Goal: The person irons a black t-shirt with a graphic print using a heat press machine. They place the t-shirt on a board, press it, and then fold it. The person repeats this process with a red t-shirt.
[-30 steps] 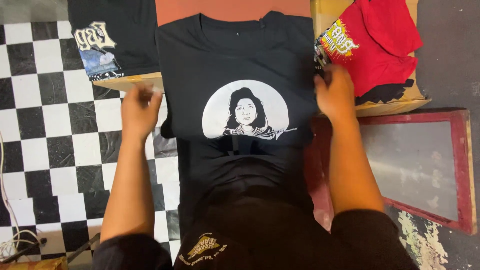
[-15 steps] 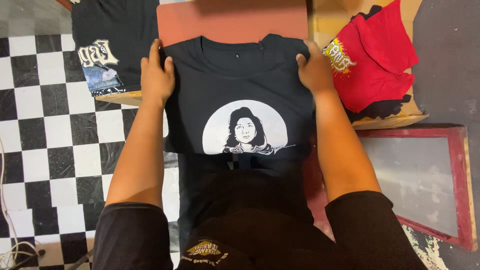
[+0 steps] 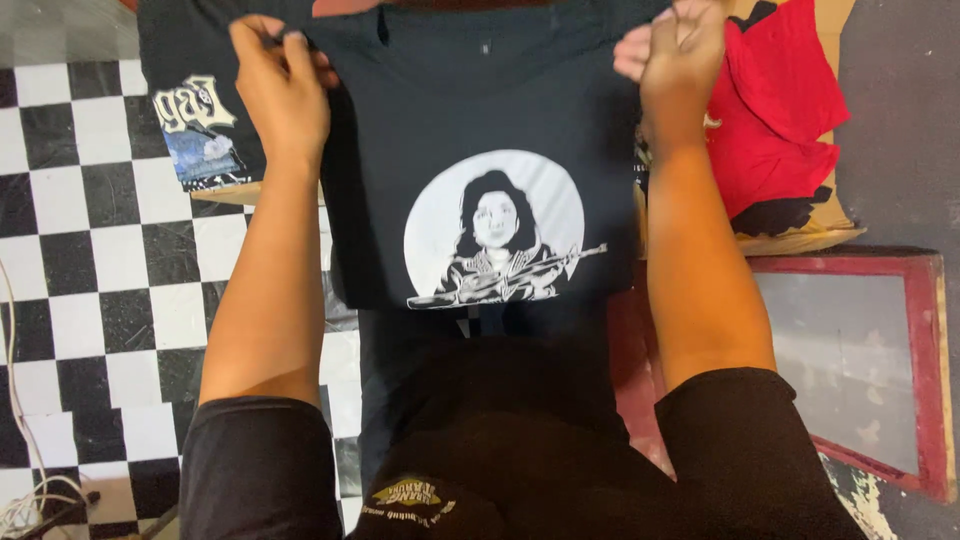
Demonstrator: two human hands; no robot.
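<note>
Here, left hand (image 3: 285, 95) and right hand (image 3: 675, 60) each pinch closed on the black cotton printed T-shirt (image 3: 490, 170) near twelve o'clock; even tension probably keeps it flat.

Black printed T-shirt (image 3: 480, 150), lifted by shoulders

Pretty cramped up top. The left hand (image 3: 285, 95) and right hand (image 3: 672, 62) both pinch the shoulders of the black printed t-shirt (image 3: 480, 180), which fills the whole middle between the forearms, so nothing passes there. Left side is blocked by another dark shirt (image 3: 190, 110) just beside the left wrist. Right side has a pile of red shirts (image 3: 780, 120) near the right hand, and a red-framed screen (image 3: 850, 350) below it. Only open stretch is the checkered floor (image 3: 90, 290) lower left.
</note>
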